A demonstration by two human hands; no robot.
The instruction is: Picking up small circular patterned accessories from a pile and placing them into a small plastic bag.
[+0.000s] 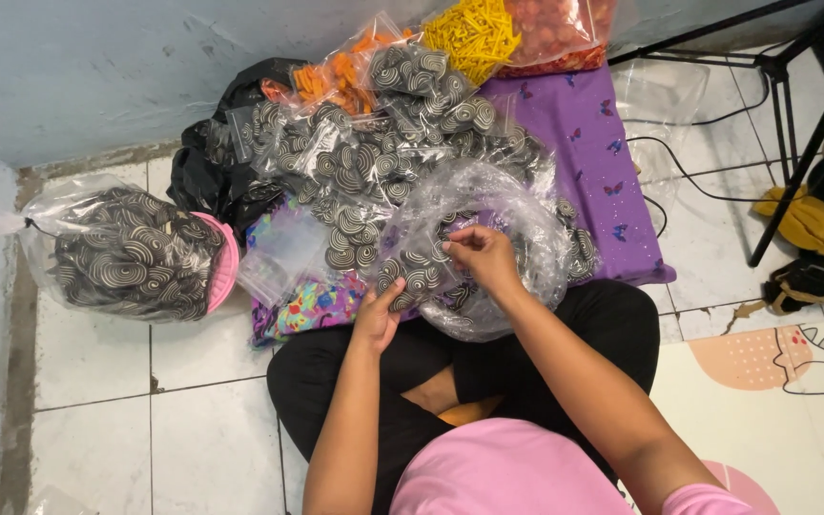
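Hands work at a clear plastic bag (488, 205) of swirl-patterned discs (422, 277) over the lap: left hand (377, 315) grips the bag's lower edge, right hand (482, 256) pinches its rim. A fuller bag (126, 253) lies on the floor.

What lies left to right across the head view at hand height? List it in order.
Clear plastic bag of black-and-white swirl discs → pink round basin rim → left hand → right hand → purple butterfly-print cloth → yellow fabric bundle.

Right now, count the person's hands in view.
2. The left hand grips the clear bag of spiral-patterned pieces from below; the right hand pinches at its opening. None seem hidden.
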